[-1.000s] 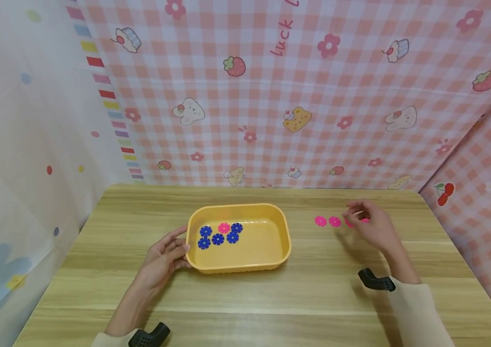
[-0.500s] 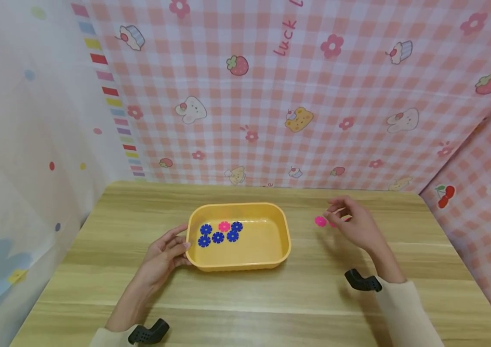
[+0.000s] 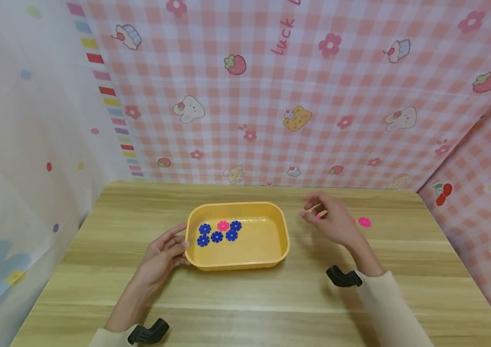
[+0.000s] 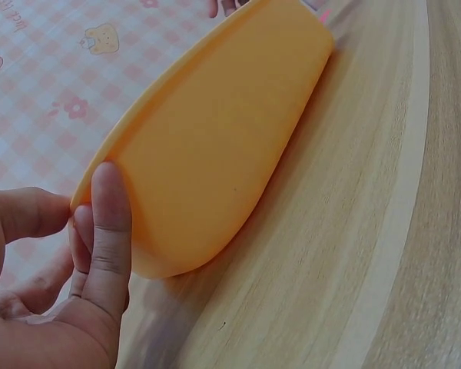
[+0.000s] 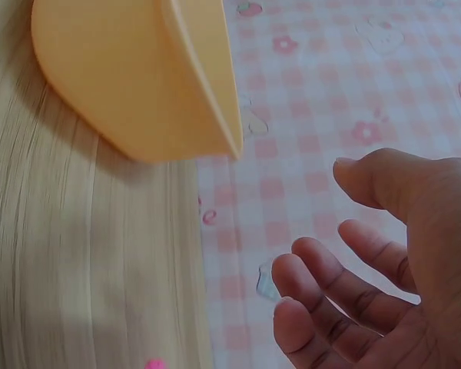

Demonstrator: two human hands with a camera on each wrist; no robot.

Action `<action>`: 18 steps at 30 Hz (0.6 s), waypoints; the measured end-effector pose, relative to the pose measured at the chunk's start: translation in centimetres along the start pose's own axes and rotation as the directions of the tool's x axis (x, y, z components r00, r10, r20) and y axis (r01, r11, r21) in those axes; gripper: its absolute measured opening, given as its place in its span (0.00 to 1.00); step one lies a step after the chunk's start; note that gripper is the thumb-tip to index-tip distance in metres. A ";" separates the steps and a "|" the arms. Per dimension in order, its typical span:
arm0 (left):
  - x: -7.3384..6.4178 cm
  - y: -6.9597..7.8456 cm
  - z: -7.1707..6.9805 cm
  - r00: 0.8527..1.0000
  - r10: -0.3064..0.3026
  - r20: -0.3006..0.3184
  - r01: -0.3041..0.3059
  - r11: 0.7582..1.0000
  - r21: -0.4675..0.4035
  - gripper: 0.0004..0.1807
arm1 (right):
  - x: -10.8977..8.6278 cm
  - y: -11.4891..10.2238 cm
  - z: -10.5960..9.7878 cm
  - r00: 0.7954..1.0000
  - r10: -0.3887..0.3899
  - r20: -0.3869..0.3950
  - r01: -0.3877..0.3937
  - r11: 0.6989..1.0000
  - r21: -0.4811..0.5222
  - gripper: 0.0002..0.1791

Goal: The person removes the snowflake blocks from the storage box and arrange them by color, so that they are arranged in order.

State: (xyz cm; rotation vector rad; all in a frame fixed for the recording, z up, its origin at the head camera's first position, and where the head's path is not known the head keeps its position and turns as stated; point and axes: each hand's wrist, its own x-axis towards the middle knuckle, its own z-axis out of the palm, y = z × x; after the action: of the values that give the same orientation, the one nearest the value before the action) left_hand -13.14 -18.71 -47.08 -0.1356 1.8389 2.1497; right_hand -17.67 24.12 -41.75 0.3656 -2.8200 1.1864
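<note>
My left hand grips the left end of a yellow plastic tray. In the left wrist view, thumb and fingers pinch the rim of the tray. Inside lie several blue notched discs, like snowflake building pieces, and one pink disc, all toward the left. My right hand hovers right of the tray, apart from it, with fingers loosely bent and nothing between them in the right wrist view. A row of pink discs lies on the table, partly hidden by that hand.
The wooden table reaches back to a pink checked cloth. More cloth hangs at the left and right sides. Black wrist devices sit at both cuffs.
My right hand has moved left over the row of pink discs toward the tray, uncovering the rightmost disc. The left hand and the tray stay in place.
</note>
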 end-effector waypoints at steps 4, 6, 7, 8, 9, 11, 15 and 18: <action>0.0 -0.1 -0.1 1.000 0.000 0.000 0.000 1.000 0.000 0.33 | 0.5 -0.9 0.7 0.999 -0.043 0.018 0.043 0.999 0.016 0.22; 0.0 -0.2 -0.1 1.000 0.001 -0.001 -0.001 1.000 -0.003 0.33 | 0.6 -1.5 1.0 0.998 -0.063 0.029 0.062 0.998 0.015 0.22; 0.0 -0.2 -0.1 1.000 0.003 -0.001 -0.003 1.000 -0.003 0.33 | 0.7 -1.8 1.2 0.997 -0.071 0.033 0.071 0.997 0.014 0.22; 0.0 -0.2 0.0 1.000 0.004 -0.002 -0.004 1.000 -0.004 0.33 | 0.8 -2.1 1.3 0.996 -0.078 0.038 0.077 0.997 0.015 0.22; 0.1 -0.2 0.0 1.000 0.007 -0.002 -0.007 1.000 -0.006 0.33 | 0.9 -2.4 1.4 0.995 -0.083 0.045 0.082 0.996 0.017 0.23; 0.1 -0.2 0.0 1.000 0.012 -0.001 -0.012 1.000 -0.008 0.33 | 1.1 -3.0 1.7 0.994 -0.092 0.063 0.090 0.996 0.028 0.24; 0.1 -0.2 0.0 1.000 0.016 -0.005 -0.016 1.000 -0.005 0.33 | 1.6 -4.1 2.5 0.989 -0.102 0.108 0.097 0.994 0.045 0.25; 0.1 -0.3 -0.1 1.000 0.014 -0.008 -0.014 1.000 0.003 0.33 | 1.9 -4.7 3.3 0.984 -0.112 0.135 0.107 0.993 0.041 0.26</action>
State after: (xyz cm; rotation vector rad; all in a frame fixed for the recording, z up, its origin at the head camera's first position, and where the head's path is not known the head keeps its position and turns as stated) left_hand -13.14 -18.73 -47.35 -0.1306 1.8525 2.1587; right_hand -18.29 18.28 -40.53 0.6197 -2.8534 1.2317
